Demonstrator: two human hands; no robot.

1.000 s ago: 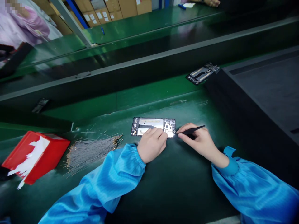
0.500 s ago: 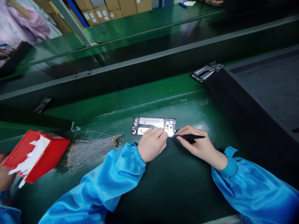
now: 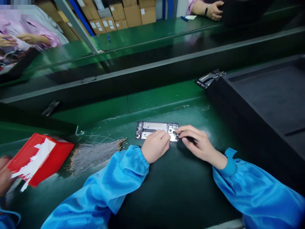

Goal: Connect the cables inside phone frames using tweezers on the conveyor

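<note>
hands meet over an opened phone frame [image 3: 156, 129] that lies flat near the middle of the green worktop [image 3: 166, 190], its long side running left to right. left hand [image 3: 156, 146] rests fingertips on the frame's near edge, pressing it down, probably so it cannot slide; it pins rather than grasps. right hand [image 3: 196, 143] curls at the frame's right end, fingers bent over something dark and thin that barely shows beneath them; whether it is gripping a tool i cannot tell. both forearms in blue sleeves [image 3: 111, 187] lie on the worktop, which would steady fine work. left of the frame, a fan of thin wires [image 3: 95, 152] lies within easy reach, and a red box [image 3: 39, 157] sits near the left edge, where another person's hand [image 3: 4, 176] shows. a second phone frame [image 3: 208, 79] lies at the far right, against a black tray [image 3: 262, 95].
</note>
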